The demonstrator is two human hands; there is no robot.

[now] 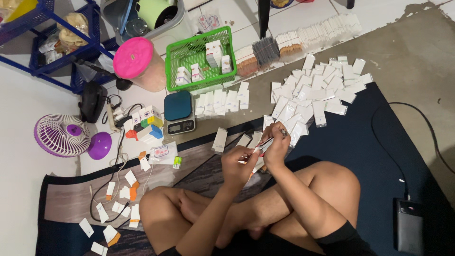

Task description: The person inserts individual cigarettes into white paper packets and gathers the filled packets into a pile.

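head view: left hand (238, 165) and right hand (276, 144) pinch a slim packet (262, 145).

Green basket (201, 59) up top, small scale (179, 113) just below it, pink-lidded jar (137, 62) to its left, purple fan (66, 136) on the floor, dark power bank (409, 226) far right

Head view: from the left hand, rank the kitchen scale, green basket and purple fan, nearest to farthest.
From the left hand:
1. Kitchen scale, just up-left on the floor.
2. Green basket, farther up, behind the scale.
3. Purple fan, far left by the wall.
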